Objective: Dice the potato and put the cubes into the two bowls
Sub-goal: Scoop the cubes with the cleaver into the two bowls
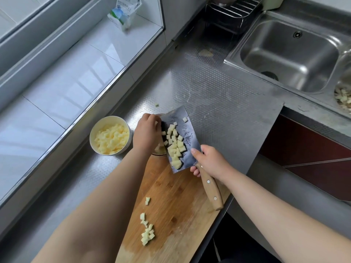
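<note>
Pale potato cubes are lying on a wide steel cleaver; the right hand is gripping its wooden handle, the left hand touching them over a clear bowl beside a full white bowl.

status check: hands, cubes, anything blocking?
Right hand grips cleaver loaded with cubes. Left hand at blade edge over second bowl. White bowl full. Cubes left on board. Nothing blocking.

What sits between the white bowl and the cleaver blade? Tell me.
In the head view, the left hand lies between the white bowl and the cleaver blade, partly covering a second bowl beneath it.
</note>
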A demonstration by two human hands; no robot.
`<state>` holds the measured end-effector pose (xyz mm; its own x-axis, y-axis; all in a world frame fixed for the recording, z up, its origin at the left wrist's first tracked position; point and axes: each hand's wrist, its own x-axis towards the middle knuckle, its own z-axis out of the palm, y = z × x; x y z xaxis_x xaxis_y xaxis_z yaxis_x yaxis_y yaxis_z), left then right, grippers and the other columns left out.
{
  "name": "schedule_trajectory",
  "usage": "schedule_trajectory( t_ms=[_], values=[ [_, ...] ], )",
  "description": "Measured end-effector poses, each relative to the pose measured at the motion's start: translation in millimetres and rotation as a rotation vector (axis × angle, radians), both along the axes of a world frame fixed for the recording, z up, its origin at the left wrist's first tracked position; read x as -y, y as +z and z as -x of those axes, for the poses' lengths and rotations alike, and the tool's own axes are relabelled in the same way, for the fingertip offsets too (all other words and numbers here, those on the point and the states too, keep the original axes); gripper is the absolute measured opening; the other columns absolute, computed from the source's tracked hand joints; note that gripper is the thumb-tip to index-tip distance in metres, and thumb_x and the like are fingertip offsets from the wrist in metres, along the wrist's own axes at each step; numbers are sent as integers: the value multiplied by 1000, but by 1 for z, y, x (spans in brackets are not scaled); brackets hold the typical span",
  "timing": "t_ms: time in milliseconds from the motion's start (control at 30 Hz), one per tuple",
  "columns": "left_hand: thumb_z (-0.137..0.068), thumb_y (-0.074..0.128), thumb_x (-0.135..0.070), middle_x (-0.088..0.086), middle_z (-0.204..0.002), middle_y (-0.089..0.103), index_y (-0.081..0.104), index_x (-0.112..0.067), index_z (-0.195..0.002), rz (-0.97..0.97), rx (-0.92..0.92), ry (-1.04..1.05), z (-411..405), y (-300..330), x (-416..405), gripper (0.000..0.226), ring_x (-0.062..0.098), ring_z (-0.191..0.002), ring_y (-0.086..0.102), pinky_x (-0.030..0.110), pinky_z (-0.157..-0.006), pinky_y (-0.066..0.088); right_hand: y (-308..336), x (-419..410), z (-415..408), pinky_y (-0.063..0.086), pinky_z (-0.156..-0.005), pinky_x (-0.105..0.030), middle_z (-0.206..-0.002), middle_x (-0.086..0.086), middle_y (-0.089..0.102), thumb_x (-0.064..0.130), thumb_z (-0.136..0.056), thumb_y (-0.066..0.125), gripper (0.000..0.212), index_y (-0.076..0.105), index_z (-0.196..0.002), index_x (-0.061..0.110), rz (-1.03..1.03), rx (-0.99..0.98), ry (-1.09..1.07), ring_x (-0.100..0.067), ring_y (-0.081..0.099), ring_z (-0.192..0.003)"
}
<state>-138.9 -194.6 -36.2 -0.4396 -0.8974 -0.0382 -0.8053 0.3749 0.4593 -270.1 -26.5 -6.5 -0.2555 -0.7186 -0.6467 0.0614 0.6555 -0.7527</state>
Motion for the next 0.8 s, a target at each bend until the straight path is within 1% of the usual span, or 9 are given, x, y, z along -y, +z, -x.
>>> schedule_trajectory(
  t_ms=[67, 167, 233, 300, 400, 500, 567, 667, 800],
  values=[
    [-94, 52, -20, 5, -113, 58, 64, -13, -107, 72, -73, -29, 5, 9, 1, 19, 26, -106, 53, 40, -83, 47, 1, 0, 2, 51, -49, -28, -69, -16, 63, 30, -101, 47, 27, 43, -84, 10, -1, -4, 3, -16, 61, -50],
    [-94, 50, -30, 2, -112, 58, 62, -16, -109, 153, -240, -210, 20, 25, -5, 25, 19, -107, 51, 32, -88, 42, -1, 2, 2, 49, -47, -27, -69, -17, 62, 29, -102, 47, 26, 46, -90, 6, -9, -2, -3, -16, 60, -47],
    [-93, 52, -34, 1, -112, 58, 63, -17, -108, 175, -234, -375, 32, 31, -13, 25, 18, -105, 50, 29, -88, 40, -2, 5, -1, 48, -45, -26, -65, -17, 60, 27, -102, 48, 26, 44, -85, 7, -14, 20, -30, -16, 59, -44],
    [-92, 57, -31, 1, -110, 58, 65, -17, -103, 173, -197, -449, 40, 28, -18, 20, 19, -101, 53, 30, -84, 43, -2, 9, -4, 49, -46, -27, -63, -16, 61, 27, -101, 48, 27, 45, -82, 9, -15, 17, -39, -17, 59, -43],
    [-90, 61, -19, 2, -99, 58, 65, -13, -95, 154, -194, -380, 42, 16, -19, 9, 23, -91, 55, 30, -71, 43, 0, 15, -6, 49, -48, -29, -63, -17, 61, 28, -101, 47, 27, 44, -84, 8, -1, 0, -33, -18, 60, -45],
    [-90, 61, -15, 2, -95, 58, 65, -11, -93, 131, -193, -290, 39, 13, -12, 6, 25, -92, 54, 34, -73, 44, 1, 20, -8, 52, -52, -32, -64, -18, 61, 28, -101, 47, 26, 45, -88, 6, 10, 11, -54, -20, 59, -46],
    [-89, 61, -13, -1, -90, 56, 66, -11, -92, 111, -176, -250, 36, 14, -8, 5, 25, -91, 53, 32, -72, 42, 3, 23, -7, 53, -54, -35, -65, -18, 62, 29, -101, 47, 25, 46, -89, 7, 11, 5, -63, -21, 59, -48],
    [-88, 59, -9, -2, -90, 57, 66, -13, -93, 88, -157, -217, 29, 15, 1, 10, 24, -92, 54, 25, -72, 34, 7, 24, -5, 52, -53, -33, -65, -17, 61, 28, -102, 47, 25, 46, -87, 8, 19, 3, -74, -19, 58, -47],
    [-86, 55, -3, 0, -97, 61, 66, -15, -101, 62, -119, -204, 18, 16, 7, 22, 24, -97, 54, 34, -73, 45, 8, 28, -1, 53, -53, -33, -65, -16, 62, 29, -101, 47, 33, 49, -103, -4, 26, -10, -81, -17, 59, -46]
  ],
)
